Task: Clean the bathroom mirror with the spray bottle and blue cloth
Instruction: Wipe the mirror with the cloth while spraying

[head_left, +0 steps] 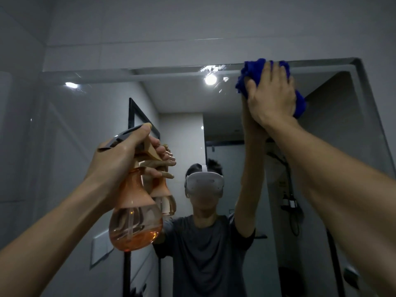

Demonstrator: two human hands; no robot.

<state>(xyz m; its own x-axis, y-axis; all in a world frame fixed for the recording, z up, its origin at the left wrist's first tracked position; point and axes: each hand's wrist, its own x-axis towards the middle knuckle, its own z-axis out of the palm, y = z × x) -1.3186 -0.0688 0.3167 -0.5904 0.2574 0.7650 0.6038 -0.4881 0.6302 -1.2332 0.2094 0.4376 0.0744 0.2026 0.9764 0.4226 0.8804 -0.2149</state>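
In the head view, the right hand lies at about one o'clock, fingers spread nearly straight and palm flat, pressing the crumpled blue microfibre cloth against the glass of the large frameless bathroom mirror, right at its top edge. The left hand sits at about nine o'clock, fingers curled tight round the neck and trigger of the pear-shaped translucent orange spray bottle, which hangs upright, close in front of the glass and partly filled with liquid.

The step in hand looks like wiping the upper strip of the mirror. To do it well, I would keep the palm flat so the cloth stays fully against the glass, work in overlapping strokes from the top edge downwards, and carry the wipe across the streaky wet patch near twelve o'clock, beside the reflected ceiling light. The bottle is best held clear of the glass so it does not knock or drip on wiped areas.

Much is hard to judge. The room is dim, so smears elsewhere on the mirror cannot be made out. The lower part of the mirror is cut off. The hand covers most of the cloth. The bottle's nozzle is hidden behind the left thumb, so I cannot tell where it points.
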